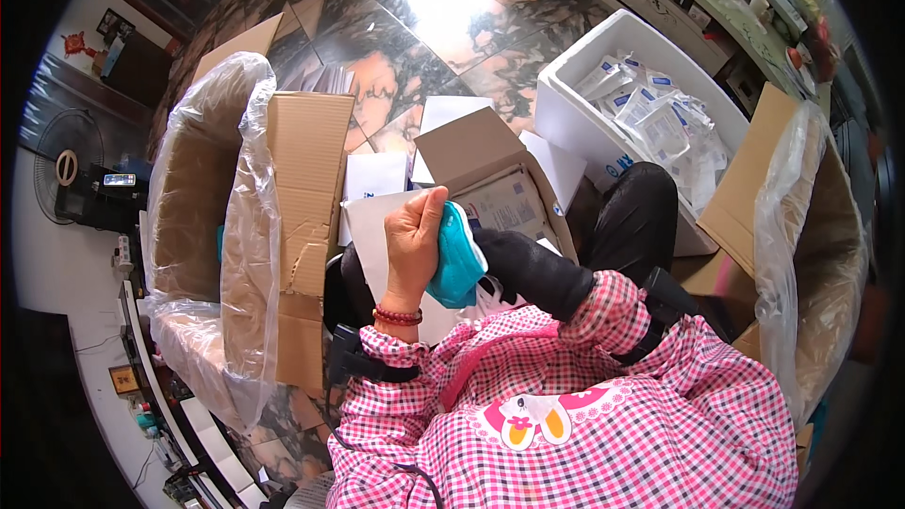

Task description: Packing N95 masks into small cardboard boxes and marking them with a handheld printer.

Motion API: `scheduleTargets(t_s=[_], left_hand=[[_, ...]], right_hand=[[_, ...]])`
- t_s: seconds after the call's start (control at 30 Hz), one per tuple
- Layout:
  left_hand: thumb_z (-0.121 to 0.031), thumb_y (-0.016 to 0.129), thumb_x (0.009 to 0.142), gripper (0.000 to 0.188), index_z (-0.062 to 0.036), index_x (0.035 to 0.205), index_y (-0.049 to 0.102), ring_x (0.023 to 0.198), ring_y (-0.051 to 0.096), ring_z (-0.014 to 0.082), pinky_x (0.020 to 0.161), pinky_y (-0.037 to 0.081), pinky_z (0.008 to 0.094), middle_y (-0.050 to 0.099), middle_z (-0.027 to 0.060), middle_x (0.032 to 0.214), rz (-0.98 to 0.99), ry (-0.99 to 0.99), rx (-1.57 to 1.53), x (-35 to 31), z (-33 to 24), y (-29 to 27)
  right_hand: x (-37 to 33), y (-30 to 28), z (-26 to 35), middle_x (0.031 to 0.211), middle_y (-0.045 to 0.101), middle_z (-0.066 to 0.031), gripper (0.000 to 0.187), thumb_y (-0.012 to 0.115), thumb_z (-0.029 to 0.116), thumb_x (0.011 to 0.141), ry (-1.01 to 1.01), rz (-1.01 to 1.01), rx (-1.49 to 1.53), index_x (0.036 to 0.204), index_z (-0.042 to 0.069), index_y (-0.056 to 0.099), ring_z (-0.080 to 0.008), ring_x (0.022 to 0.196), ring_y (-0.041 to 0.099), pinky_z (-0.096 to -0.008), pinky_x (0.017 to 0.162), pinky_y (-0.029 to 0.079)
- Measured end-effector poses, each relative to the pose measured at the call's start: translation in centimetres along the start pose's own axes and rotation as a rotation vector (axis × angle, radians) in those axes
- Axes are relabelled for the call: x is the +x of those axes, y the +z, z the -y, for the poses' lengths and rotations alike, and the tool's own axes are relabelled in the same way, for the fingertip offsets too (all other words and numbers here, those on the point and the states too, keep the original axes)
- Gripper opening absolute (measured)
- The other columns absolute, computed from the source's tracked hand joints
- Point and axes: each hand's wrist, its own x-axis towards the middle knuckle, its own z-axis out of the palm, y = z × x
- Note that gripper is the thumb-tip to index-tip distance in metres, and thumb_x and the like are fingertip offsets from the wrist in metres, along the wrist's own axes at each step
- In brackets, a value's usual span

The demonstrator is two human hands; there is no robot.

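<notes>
My left hand, with a dark red bead bracelet at the wrist, is closed in a fist against a teal cloth piece with a white edge. My right hand, in a black covering, meets the teal piece from the other side; its fingers are hidden. Whether that hand is inside the cloth or behind it, I cannot tell. A pale sheet or flap shows beside my left hand. Just beyond my hands stands an open cardboard box with flat printed packets in it.
At the left stands a tall carton lined with clear plastic; another lined carton is close at my right. A white foam box of white packets sits ahead right. Small white boxes surround the middle box.
</notes>
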Motion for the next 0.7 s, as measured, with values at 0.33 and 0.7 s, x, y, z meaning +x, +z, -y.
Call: scheduleTargets(t_s=[0.33,0.7], left_hand=[[-0.037,0.059,0.101,0.050,0.0007,0.068,0.062,0.052,0.041,0.0053,0.046,0.032,0.0275,0.047,-0.0015,0.053,0.103,-0.024,0.056,-0.2,0.8,0.1],[-0.035,0.065,0.097,0.047,-0.0019,0.064,0.064,0.049,0.044,0.0028,0.044,0.031,0.0236,0.051,-0.0053,0.054,0.043,-0.131,-0.105,-0.1,0.8,1.1]], right_hand=[[-0.6,-1.1,2.2,0.093,0.069,-0.0103,0.024,0.060,0.013,0.095,0.178,0.006,0.115,0.117,0.003,0.063,-0.0158,0.077,0.066,-0.0285,0.065,0.055],[-1.6,0.0,0.2,0.087,0.070,-0.0150,0.015,0.065,0.015,0.087,-0.439,-0.210,-0.596,0.101,0.009,0.068,-0.0339,0.077,0.068,-0.0392,0.065,0.054]])
